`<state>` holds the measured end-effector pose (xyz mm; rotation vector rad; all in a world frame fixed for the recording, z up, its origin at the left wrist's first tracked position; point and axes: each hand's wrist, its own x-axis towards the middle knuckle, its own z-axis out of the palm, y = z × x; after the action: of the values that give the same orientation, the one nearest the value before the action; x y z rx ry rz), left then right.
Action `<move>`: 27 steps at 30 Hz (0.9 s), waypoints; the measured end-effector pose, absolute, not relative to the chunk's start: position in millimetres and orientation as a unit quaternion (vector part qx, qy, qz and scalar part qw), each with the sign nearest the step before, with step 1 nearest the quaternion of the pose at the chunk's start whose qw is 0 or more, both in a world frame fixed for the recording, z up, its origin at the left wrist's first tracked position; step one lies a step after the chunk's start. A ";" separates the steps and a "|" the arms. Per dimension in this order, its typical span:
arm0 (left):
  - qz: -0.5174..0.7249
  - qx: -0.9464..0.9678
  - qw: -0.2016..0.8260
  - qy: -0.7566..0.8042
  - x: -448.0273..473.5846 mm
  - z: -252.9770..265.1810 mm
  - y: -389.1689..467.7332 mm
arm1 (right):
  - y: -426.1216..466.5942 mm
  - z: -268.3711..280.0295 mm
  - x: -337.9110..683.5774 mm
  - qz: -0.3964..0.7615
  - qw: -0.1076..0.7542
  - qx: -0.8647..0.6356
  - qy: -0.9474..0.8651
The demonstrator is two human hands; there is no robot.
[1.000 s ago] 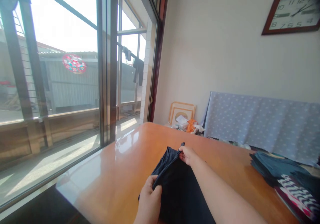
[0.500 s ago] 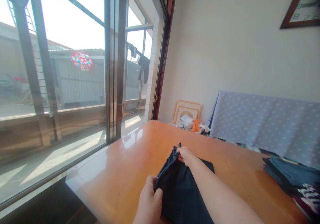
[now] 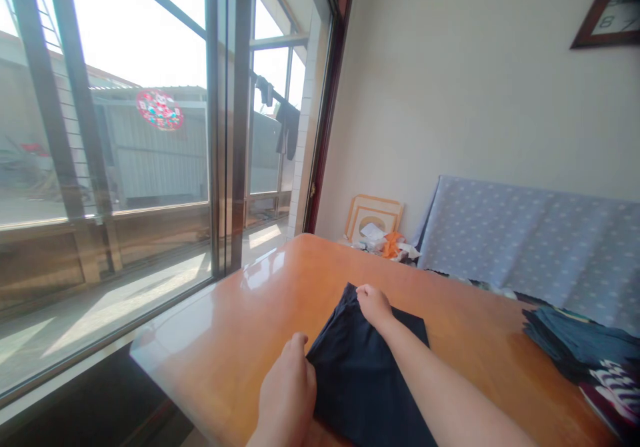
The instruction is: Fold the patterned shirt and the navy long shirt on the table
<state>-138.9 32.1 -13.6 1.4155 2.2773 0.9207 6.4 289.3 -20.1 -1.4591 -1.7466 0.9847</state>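
Observation:
A folded dark garment (image 3: pixel 363 374), nearly black, lies on the wooden table (image 3: pixel 225 347) in front of me. Its kind cannot be made out for certain. At its left corner my left hand (image 3: pixel 289 384) is closed on the edge, the fingers curled and partly hidden behind the back of the hand. My right hand (image 3: pixel 374 306) closes on the far edge near the top corner, and its forearm crosses over the garment's right side. Between the two hands the gathered edge runs fairly straight and lies low against the tabletop.
On the table's right side sits a stack of folded clothes (image 3: pixel 583 340), with a striped piece (image 3: pixel 617 384) beside it. Beyond the table are a polka-dot cloth (image 3: pixel 525 234), wooden frames (image 3: pixel 375 214) and an orange crumpled item (image 3: pixel 393 244). A large window (image 3: pixel 150 167) borders the left.
The garment's gathered edge, raised and puckered before, now lies lower and smoother. My left hand has shifted slightly left and up; my right hand has turned slightly, staying at the far corner.

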 end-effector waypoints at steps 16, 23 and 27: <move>0.250 0.707 0.073 0.658 -114.1 -1.3 56.7 | 284.2 -40.1 1.2 0.170 0.160 -0.486 -0.842; 0.244 0.711 0.113 0.650 -121.1 -17.4 56.9 | 279.6 -50.4 -5.8 0.163 0.091 -0.502 -0.845; 0.261 0.700 0.114 0.655 -122.0 -22.4 59.0 | 282.0 -45.5 -3.7 0.162 0.088 -0.504 -0.844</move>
<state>-122.0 59.0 -22.4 2.0512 1.9200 0.7661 -3.7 282.0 -45.5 -1.4993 -2.5121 0.4827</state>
